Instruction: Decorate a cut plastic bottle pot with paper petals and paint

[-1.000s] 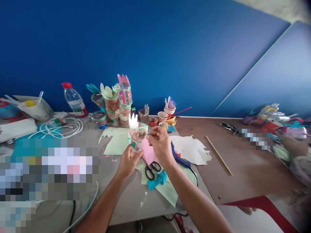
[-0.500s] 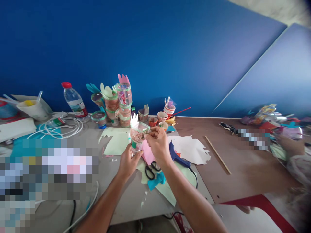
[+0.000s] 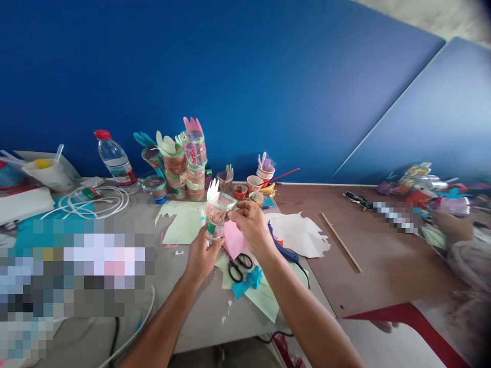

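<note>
Held up over the table, a clear plastic cup (image 3: pixel 219 210) has a brown patterned band, a green patch low down and white finger-shaped paper (image 3: pixel 213 189) rising from its rim. My left hand (image 3: pixel 201 255) grips it from below, fingers closed around the base. At the rim's right side, my right hand (image 3: pixel 251 225) is closed in a pinch; whether a small piece sits between the fingertips cannot be made out. Pink paper (image 3: pixel 235 239) lies below the cup, with black-handled scissors (image 3: pixel 235 272) and crumpled blue paper (image 3: pixel 247 283) nearer me. My right hand partly hides a blue glue gun (image 3: pixel 286 251).
Decorated plastic cups (image 3: pixel 195 179) stand stacked at the back, beside a red-capped bottle (image 3: pixel 117 161). Paper cups (image 3: pixel 254 183) are right of them. White paper (image 3: pixel 299 235) and a wooden stick (image 3: pixel 341 243) lie rightward. Another person's hand (image 3: pixel 452 225) is at far right.
The view has shifted slightly, moving the background a little left. Both hands keep their hold on the cup, and the right fingers have barely moved at its rim.
</note>
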Demonstrator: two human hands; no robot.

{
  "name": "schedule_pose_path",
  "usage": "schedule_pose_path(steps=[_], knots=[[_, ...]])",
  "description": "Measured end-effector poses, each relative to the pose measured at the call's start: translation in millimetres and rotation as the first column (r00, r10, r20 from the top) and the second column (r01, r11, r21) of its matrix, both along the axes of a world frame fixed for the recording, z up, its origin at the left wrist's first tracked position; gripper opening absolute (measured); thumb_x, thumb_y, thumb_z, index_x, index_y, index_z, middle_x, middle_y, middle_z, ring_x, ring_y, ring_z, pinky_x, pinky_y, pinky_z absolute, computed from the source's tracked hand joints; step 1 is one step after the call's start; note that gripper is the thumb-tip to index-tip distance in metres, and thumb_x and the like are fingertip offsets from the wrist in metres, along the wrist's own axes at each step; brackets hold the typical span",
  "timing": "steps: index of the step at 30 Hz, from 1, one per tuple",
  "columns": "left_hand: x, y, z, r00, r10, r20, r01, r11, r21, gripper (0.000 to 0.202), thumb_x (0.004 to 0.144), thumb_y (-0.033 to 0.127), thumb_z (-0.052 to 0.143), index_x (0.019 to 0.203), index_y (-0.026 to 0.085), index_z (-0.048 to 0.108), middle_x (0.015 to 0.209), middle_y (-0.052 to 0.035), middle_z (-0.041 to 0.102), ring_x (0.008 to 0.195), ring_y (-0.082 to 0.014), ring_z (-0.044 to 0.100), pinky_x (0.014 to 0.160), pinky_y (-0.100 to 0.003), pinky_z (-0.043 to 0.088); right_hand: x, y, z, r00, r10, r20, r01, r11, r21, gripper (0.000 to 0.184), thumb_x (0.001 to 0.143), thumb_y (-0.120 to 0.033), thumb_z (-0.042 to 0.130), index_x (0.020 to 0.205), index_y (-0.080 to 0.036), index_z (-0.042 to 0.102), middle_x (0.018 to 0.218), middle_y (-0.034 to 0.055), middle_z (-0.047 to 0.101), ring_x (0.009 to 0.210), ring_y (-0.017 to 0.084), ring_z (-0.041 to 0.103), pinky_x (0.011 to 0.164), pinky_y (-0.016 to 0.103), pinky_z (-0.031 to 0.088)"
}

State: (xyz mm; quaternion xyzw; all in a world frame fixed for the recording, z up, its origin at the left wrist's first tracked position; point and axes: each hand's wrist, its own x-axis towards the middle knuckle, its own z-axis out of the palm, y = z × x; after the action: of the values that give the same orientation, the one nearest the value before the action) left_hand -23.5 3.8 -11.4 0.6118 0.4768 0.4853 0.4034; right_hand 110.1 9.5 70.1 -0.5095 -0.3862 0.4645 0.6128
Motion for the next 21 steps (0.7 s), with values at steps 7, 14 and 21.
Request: schedule_pose_path(steps=[7, 14, 21], knots=[[-1, 1, 5.2, 0.99, -0.003, 0.139, 0.034, 0.975, -0.218, 0.028, 0.07, 0.041, 0.067, 0.086, 0.019, 0.06, 0.075, -0.0017, 0.068, 0.072, -0.0188, 0.063, 0.066, -0.028, 0.046, 17, -13, 4.2, 0.957, 0.08, -0.278, -0.088, 0.996, -0.016, 0.041, 0.056, -0.023, 0.075, 0.089, -0.02, 0.051, 0.052, -0.0118, 0.045, 0.039, 0.003, 0.031, 0.04, 0.019, 0.023], [-1, 1, 8.6, 0.978, 0.029, 0.208, 0.027, 0.964, -0.265, 0.033, 0.067, 0.042, 0.069, 0.09, 0.018, 0.063, 0.084, -0.0043, 0.07, 0.083, -0.0212, 0.064, 0.073, -0.031, 0.047, 35, -24, -11.9, 0.985, 0.094, -0.144, -0.102, 0.994, -0.044, 0.019, 0.061, -0.028, 0.071, 0.067, -0.016, 0.057, 0.055, -0.007, 0.046, 0.042, 0.003, 0.031, 0.042, 0.021, 0.022], [-3, 6, 3.4, 0.98, 0.068, 0.187, -0.009, 0.955, -0.297, 0.037, 0.066, 0.043, 0.07, 0.088, 0.015, 0.062, 0.081, -0.0044, 0.068, 0.079, -0.0198, 0.062, 0.073, -0.031, 0.046, 44, -15, -29.2, 0.957, 0.149, 0.25, -0.119, 0.984, -0.132, 0.013, 0.068, -0.029, 0.059, 0.069, -0.018, 0.065, 0.057, -0.004, 0.052, 0.045, 0.007, 0.038, 0.046, 0.022, 0.028]])
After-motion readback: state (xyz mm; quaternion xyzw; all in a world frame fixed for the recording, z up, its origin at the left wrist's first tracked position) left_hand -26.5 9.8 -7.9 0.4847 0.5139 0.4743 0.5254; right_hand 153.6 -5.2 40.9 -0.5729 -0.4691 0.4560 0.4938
